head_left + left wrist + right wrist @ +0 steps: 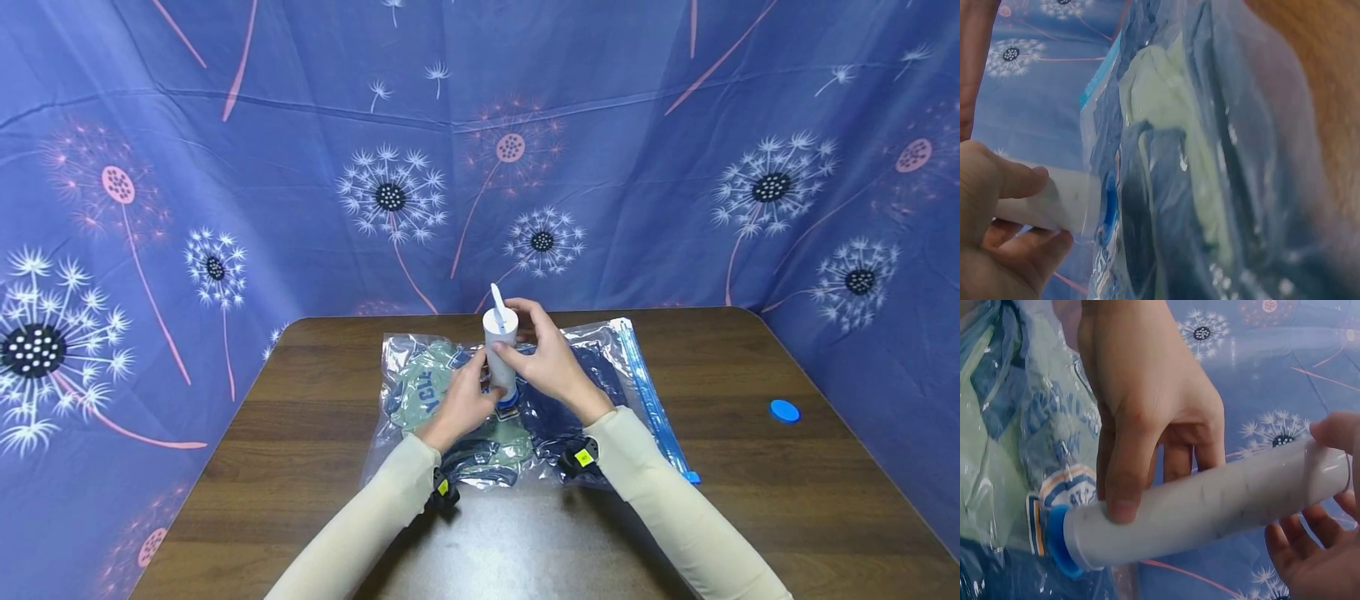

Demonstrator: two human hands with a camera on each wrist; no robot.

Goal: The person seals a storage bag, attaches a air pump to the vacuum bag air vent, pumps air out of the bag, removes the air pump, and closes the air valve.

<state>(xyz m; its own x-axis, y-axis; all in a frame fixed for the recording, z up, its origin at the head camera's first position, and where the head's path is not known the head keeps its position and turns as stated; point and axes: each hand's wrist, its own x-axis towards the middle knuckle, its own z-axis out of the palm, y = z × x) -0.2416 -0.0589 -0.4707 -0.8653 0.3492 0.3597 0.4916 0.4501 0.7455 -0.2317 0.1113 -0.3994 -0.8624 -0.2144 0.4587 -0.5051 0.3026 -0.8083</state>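
A white cylindrical hand pump [501,358] with a white handle [498,304] at its top stands on a clear vacuum storage bag [537,475]. Its lower end meets a blue ring [1062,540] on the bag. My left hand [467,404] grips the lower part of the barrel, thumb on one side and fingers round the other. Higher up, near the top rim, my right hand [551,360] holds the same barrel between thumb and fingers. Inside the bag lie a folded light green garment [420,392] with lettering and a dark navy garment [603,375].
A round blue cap [785,411] lies on the brown wooden table [750,483] at the right. The bag's blue zip edge [651,396] runs down its right side, with a slider [692,477] at the near corner. Behind the table hangs a blue dandelion-patterned cloth [630,167].
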